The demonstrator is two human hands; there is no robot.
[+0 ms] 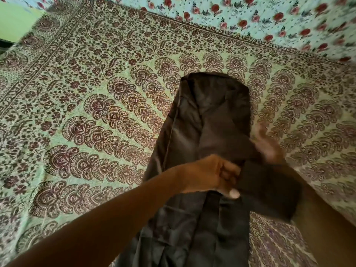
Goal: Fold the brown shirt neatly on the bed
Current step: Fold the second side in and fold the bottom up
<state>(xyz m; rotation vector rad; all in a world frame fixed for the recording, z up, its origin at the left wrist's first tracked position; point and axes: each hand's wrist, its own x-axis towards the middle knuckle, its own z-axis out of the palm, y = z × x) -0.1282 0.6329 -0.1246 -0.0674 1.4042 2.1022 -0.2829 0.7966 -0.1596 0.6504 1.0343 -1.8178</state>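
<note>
lying lengthways down the middle of the bed (77, 105), the brown shirt (210, 120) is already narrowed into a long strip, its far end rounded off against the green bedspread with its dark paisley print and its near end running out of view at the bottom edge. the left hand (212, 175) reaches across from the left and sits about halfway along the strip, fingers curled tight and pinching a bunch of the dark cloth, with one pale nail showing at the lower side of the fist. a band of the shirt crosses over to the right from that grip, dropping toward the right forearm. the right hand (269, 144) is just beside the strip's right edge, badly blurred; the fingers seem spread and the palm turned up, though whether it touches the cloth i cannot tell. beyond the bedspread's border, a light sheet with red roses (269, 18) covers the far side, and a bright green surface (15, 22) shows at the top left corner.
</note>
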